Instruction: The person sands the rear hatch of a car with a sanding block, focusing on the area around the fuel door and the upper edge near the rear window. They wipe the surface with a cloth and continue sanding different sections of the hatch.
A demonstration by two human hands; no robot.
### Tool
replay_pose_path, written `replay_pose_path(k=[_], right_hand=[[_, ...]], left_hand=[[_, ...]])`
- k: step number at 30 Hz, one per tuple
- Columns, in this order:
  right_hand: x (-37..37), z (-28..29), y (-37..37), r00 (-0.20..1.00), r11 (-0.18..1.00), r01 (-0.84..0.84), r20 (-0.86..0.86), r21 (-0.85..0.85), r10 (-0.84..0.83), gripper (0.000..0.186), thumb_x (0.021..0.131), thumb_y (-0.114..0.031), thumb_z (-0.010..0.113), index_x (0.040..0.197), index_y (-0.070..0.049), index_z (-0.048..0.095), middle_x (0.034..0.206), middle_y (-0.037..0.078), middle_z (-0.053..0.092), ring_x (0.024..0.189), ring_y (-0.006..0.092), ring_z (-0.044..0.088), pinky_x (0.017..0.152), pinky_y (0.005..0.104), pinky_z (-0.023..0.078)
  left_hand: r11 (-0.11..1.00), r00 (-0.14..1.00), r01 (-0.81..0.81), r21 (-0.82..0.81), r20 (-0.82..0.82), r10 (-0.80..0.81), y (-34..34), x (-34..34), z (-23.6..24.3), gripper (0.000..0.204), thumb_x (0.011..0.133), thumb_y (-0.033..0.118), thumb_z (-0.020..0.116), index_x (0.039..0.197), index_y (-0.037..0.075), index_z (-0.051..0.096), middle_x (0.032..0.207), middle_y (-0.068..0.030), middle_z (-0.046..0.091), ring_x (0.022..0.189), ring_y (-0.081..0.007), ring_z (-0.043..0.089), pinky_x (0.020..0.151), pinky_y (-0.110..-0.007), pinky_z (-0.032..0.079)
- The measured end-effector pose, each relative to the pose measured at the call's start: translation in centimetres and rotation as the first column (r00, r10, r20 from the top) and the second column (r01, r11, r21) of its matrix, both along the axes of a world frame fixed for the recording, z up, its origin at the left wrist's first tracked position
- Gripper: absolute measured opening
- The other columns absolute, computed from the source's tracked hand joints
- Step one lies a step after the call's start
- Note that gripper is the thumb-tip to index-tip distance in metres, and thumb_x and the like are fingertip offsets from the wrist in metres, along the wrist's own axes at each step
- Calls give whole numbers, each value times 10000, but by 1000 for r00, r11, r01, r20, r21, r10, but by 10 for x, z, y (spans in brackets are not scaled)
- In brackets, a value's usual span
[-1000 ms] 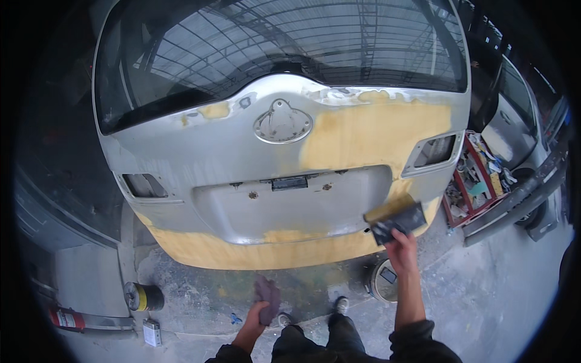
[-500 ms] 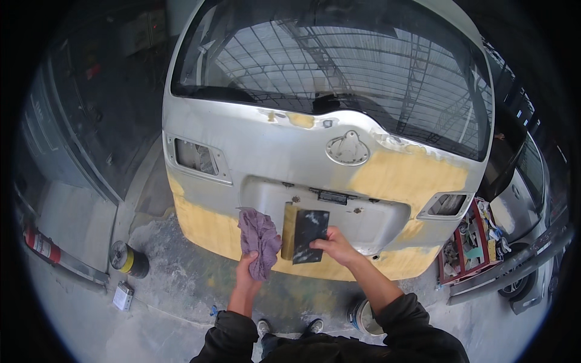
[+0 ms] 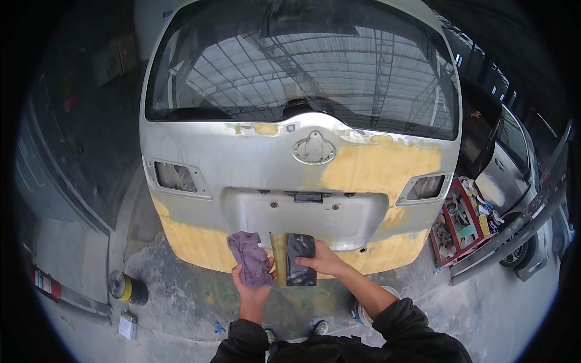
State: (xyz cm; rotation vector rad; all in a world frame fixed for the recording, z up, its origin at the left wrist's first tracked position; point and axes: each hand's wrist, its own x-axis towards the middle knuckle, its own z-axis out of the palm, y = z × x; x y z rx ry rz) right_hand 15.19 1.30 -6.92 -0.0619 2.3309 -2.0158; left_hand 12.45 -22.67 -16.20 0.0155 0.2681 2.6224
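A crumpled purple cloth (image 3: 247,257) lies bunched in my left hand (image 3: 252,293), which is closed around its lower part. My right hand (image 3: 324,260) grips a flat black sanding block (image 3: 301,275) with pale smudges, thumb on its face. A tan strip (image 3: 279,260), perhaps sandpaper, stands out from the block's left side, close to my left fingertips; whether they touch it I cannot tell. Both hands are in front of the lower edge of a silver tailgate (image 3: 206,160), which bears yellowish patches (image 3: 378,166) and bare worn spots.
A red cart (image 3: 437,245) full of small items stands at the right, beside a curved dark bar and another car (image 3: 514,175). On the floor are a bucket (image 3: 396,292) near my right forearm, a black and yellow drum (image 3: 128,287) and a small can (image 3: 128,325) at the left.
My hands have come closer together, bringing the cloth up beside the tan strip. The block now stands more upright. The tailgate sits further left in view.
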Motion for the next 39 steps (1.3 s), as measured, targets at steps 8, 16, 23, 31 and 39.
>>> replay_pose_path(k=[8,16,23,31,39], right_hand=[[1,-41,-26,981,964,150,-154,220,-118,351,960,-125,761,1257,17,640,1020,108,757,961,230,728,886,375,583],[17,-39,-53,923,885,218,381,-411,-51,302,1072,-236,674,1252,7,678,1043,96,756,908,207,752,800,353,611],[10,-88,-30,886,779,408,413,-477,-211,390,871,51,805,1237,1,683,1110,129,769,994,278,774,850,424,646],[-101,66,68,520,717,696,-653,-51,-551,300,951,-42,731,1242,8,678,1006,160,727,927,278,723,806,355,558],[-148,32,142,672,-5,664,-594,747,442,772,825,-90,628,1579,-32,472,1715,189,337,1617,343,269,1311,492,226]], left_hand=[[997,999,4,-72,-47,-7,-11,16,8,743,885,568,596,1437,71,566,1330,-112,666,1207,-349,665,1051,-520,479],[995,997,-67,-69,-38,64,-10,33,19,690,869,506,616,1381,43,606,1269,-162,695,1256,-421,639,1191,-700,366],[988,995,-103,-116,-4,103,-13,35,15,682,865,494,621,1381,48,602,1215,-159,705,1260,-419,626,1177,-753,356],[933,960,-259,-251,39,277,-60,61,18,676,847,535,623,1360,93,629,1168,-138,732,1098,-365,705,1164,-751,364],[833,912,-325,-448,86,402,-98,100,-4,691,811,592,641,1322,127,663,1152,-81,748,1043,-333,733,1123,-676,435]])
